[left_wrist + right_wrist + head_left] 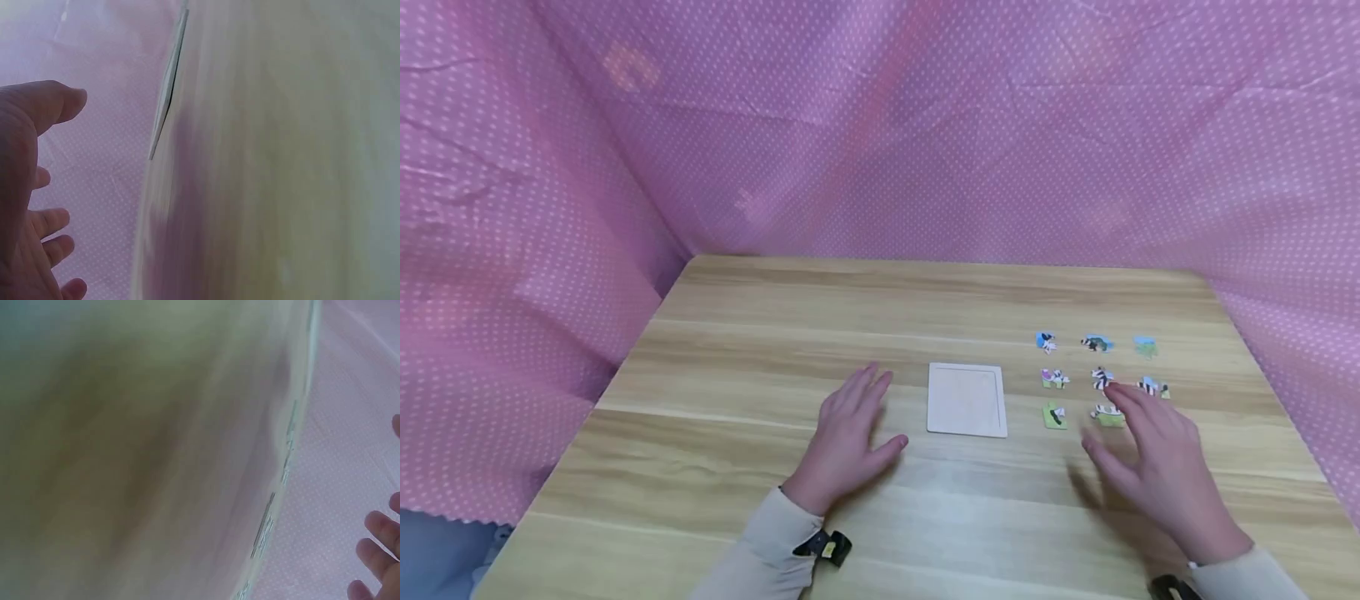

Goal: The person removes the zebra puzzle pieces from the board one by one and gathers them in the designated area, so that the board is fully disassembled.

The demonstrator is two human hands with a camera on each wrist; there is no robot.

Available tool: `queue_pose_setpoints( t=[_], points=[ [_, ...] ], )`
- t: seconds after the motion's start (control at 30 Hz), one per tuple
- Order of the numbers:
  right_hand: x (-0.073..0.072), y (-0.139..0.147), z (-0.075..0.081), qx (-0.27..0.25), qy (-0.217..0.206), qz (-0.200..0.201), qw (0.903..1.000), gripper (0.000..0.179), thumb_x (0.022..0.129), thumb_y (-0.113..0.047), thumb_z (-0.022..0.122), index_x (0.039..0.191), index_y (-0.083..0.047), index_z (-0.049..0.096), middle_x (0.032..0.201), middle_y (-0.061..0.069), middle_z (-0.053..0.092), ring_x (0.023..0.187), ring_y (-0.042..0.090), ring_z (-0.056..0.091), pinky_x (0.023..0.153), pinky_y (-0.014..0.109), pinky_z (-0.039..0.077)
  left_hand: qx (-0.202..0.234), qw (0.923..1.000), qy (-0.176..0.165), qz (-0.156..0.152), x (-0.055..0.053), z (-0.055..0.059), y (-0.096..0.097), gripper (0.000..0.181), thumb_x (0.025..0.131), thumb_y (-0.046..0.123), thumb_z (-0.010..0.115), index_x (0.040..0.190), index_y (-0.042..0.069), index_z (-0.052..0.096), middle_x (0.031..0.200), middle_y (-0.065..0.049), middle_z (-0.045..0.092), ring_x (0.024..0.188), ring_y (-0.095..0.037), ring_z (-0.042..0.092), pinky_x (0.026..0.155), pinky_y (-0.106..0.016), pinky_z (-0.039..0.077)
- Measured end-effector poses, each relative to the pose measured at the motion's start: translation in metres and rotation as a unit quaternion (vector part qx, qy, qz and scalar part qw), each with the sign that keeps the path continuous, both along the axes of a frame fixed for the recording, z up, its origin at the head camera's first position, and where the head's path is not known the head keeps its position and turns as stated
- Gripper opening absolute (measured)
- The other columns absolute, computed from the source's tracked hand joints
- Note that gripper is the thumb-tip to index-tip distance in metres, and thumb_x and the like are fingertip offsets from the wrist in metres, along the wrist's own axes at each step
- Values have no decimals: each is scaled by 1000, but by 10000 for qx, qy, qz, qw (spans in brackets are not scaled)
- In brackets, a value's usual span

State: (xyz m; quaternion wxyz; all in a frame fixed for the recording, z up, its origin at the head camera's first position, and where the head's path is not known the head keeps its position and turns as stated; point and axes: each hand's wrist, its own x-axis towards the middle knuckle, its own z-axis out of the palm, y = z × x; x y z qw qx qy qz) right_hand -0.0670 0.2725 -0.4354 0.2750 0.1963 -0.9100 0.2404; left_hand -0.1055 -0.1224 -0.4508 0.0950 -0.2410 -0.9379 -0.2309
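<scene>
A square puzzle board [966, 399], pale and bare-faced, lies flat on the wooden table [752, 333] between the two hands. In the head view the left hand [850, 437] rests palm-down just left of the board, fingers straight and a little spread, holding nothing. The right hand [1157, 467] hovers over the table to the right, fingers relaxed and spread, its fingertips near the lower puzzle pieces [1101, 379], which lie in three rows well right of the board; whether it touches one cannot be told. Only this view shows the pieces as separate shapes. The left wrist view shows the board [167, 87] edge-on as a thin slab, with the thumb and fingers [50, 222] apart from it. The right wrist view is blurred: the pieces [265, 522] are smears along the table edge, and only fingertips [378, 528] show against the pink dotted cloth [350, 394].
</scene>
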Motion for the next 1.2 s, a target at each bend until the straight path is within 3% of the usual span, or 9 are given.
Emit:
queue_pose_setpoints(
  t=[0.1, 0.23, 0.47, 0.73, 0.93, 1.2],
  points=[
    [-4, -1, 0, -223, -315, -129, 9992, 65, 74, -20, 81, 130, 5, 59, 126, 24, 61, 113, 44, 54, 88, 65, 35, 127, 9999, -58, -8, -3, -2, 5, 84, 88, 48, 71, 155, 11, 37, 160, -13, 33, 147, -33, 30, 110, -61, 28],
    [-10, -1, -2, -386, -564, -282, 9973, 61, 74, -15, 83, 129, 1, 61, 125, 23, 63, 112, 43, 54, 91, 65, 31, 243, 9995, -183, -47, -7, -6, 13, 86, 87, 49, 71, 155, 11, 35, 160, -11, 33, 146, -31, 31, 110, -59, 29],
    [-23, 1, -3, -215, -928, -374, 9948, 55, 80, -17, 81, 129, -1, 61, 118, 21, 65, 108, 41, 56, 86, 64, 33, 546, 9970, -546, -54, -12, -13, 22, 80, 88, 47, 72, 153, 12, 41, 157, -8, 38, 143, -29, 35, 106, -55, 33],
    [-47, -5, -2, -70, -1180, -119, 9929, 51, 85, -17, 78, 129, 1, 61, 117, 19, 65, 111, 40, 55, 92, 63, 33, 662, 9944, -822, -71, -19, -19, 30, 77, 87, 45, 74, 150, 12, 45, 154, -6, 43, 139, -27, 39, 104, -50, 34],
    [-65, -9, -1, 140, -1616, -146, 9866, 46, 89, -23, 75, 129, -3, 62, 121, 16, 65, 117, 42, 52, 93, 61, 31, 728, 9915, -1079, -8, -28, -24, 40, 80, 86, 44, 74, 150, 8, 44, 153, -8, 43, 140, -28, 37, 108, -51, 31],
    [-88, -8, -5, 198, -2014, -212, 9791, 42, 93, -27, 71, 128, -5, 63, 119, 14, 64, 116, 38, 53, 92, 62, 32, 692, 9903, -1203, 31, -38, -27, 44, 81, 81, 48, 79, 147, 12, 49, 150, -4, 48, 137, -26, 41, 101, -47, 31]
  ],
)
